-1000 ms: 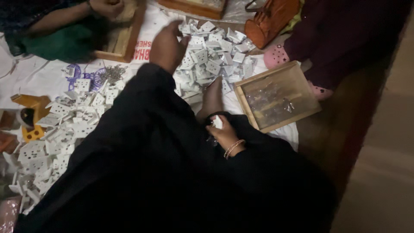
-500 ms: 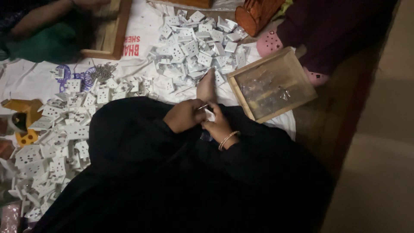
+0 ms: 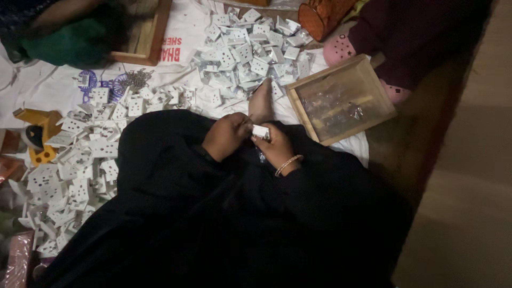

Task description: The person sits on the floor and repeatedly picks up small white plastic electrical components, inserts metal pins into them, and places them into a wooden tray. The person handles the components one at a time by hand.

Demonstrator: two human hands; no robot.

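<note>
Both hands now meet over the lap, just beside the near corner of the shallow wooden tray with a clear bottom (image 3: 341,98). One second ago the left hand (image 3: 226,136) was stretched out over the far heap of small white plastic socket plates (image 3: 250,53); it has since come back toward the body. The small white plastic socket plate (image 3: 261,131) sits between the two hands, touching both. The left fingers are curled closed against its left edge. The right hand (image 3: 277,149), wearing a pale beaded bangle (image 3: 288,165), pinches it from below. The work appears to have passed from picking to handling one piece.
</note>
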